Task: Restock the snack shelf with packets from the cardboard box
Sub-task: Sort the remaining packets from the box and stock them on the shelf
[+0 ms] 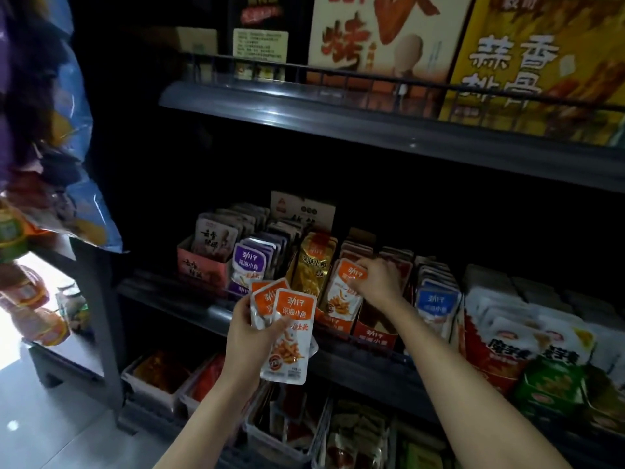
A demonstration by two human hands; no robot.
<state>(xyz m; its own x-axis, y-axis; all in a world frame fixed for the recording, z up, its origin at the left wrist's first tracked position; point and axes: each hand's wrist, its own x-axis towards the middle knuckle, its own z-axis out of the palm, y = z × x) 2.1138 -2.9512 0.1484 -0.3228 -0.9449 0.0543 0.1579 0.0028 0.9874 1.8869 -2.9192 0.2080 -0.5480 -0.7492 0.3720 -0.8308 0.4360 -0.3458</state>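
My left hand (243,336): fingers wrapped round a fanned stack of orange-topped packets (291,336), held just in front of the middle shelf (176,301). My right hand (377,282): fingers pinching the top edge of one orange packet (341,296), which stands upright on that shelf between gold packets (313,269) and blue packets (436,306).

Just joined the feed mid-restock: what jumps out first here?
The left hand holds a fan of orange-topped packets at centre. Right of it, the right hand grips a single orange packet on the middle shelf. A big yellow box fills the top right, on the upper shelf.
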